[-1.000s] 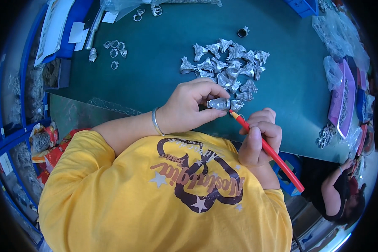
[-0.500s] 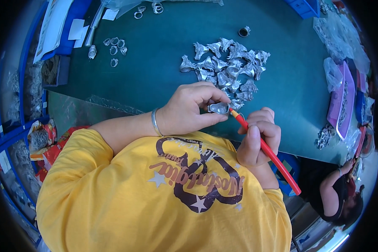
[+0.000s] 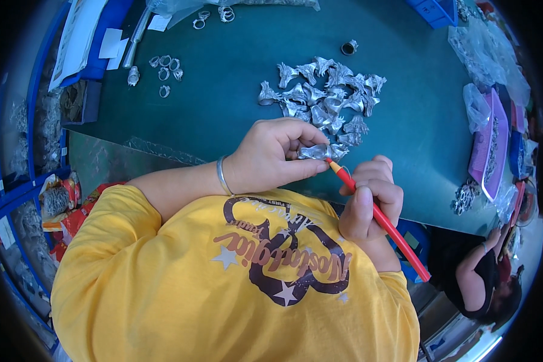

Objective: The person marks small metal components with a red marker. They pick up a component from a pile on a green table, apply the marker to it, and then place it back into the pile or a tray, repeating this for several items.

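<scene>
Between the thumb and fingers of my left hand (image 3: 270, 152) is a silvery metal ring (image 3: 314, 152), held low over the green table. My right hand (image 3: 375, 196) is closed round a red pencil (image 3: 391, 229). The pencil's tip touches or almost touches the right side of the ring; I cannot tell which. Just beyond my hands lies a loose heap of similar silvery rings (image 3: 326, 96), ornate and flared. One darker ring (image 3: 349, 47) stands apart behind the heap.
Several small rings (image 3: 165, 73) lie at the far left of the table (image 3: 223, 78), beside white paper slips (image 3: 110, 43). At the right are a purple basket (image 3: 487, 145), plastic bags (image 3: 485, 54) and a chain-like metal cluster (image 3: 466, 196). A co-worker (image 3: 479, 274) sits at the lower right.
The ring has turned in my left fingers, so its hollow opening no longer faces up. The pencil tip has shifted slightly down and left along with my right hand.
</scene>
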Available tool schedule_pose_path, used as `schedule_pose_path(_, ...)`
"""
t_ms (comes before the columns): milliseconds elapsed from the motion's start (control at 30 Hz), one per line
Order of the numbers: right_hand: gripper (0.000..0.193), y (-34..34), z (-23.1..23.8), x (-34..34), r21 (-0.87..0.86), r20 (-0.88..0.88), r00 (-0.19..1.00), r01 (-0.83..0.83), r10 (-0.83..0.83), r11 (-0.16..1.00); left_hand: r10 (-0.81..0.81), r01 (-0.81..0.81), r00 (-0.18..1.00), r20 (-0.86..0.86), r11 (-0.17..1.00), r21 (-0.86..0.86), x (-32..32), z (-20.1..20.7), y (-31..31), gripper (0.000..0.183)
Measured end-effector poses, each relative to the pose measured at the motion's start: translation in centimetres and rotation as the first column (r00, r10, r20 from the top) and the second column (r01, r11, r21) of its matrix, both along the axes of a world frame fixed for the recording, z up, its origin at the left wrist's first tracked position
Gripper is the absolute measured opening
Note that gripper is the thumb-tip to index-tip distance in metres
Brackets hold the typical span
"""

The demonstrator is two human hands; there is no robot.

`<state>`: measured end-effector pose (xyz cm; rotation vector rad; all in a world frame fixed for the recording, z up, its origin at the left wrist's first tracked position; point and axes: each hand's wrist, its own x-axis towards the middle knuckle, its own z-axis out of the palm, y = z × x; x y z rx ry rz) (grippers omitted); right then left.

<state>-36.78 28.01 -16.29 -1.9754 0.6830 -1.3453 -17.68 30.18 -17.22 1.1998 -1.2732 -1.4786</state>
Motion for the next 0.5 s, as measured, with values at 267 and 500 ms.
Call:
schedule_pose_path(267, 0.008, 0.2, 0.0, 0.1, -0.012, -0.056, 0.998, 0.011, -0.012, 1.000, -0.041, 0.053, 0.982, 0.182, 0.997, -0.063, 0.2, 0.5, -0.3, 0.029)
schedule_pose_path(500, 0.013, 0.5, -0.2, 1.1, 0.335, 0.005, 0.981, 0.179, -0.192, 0.925, 0.034, -0.034, 0.999, -0.001, 0.986, -0.162, -0.3, -0.3, -0.1, 0.039)
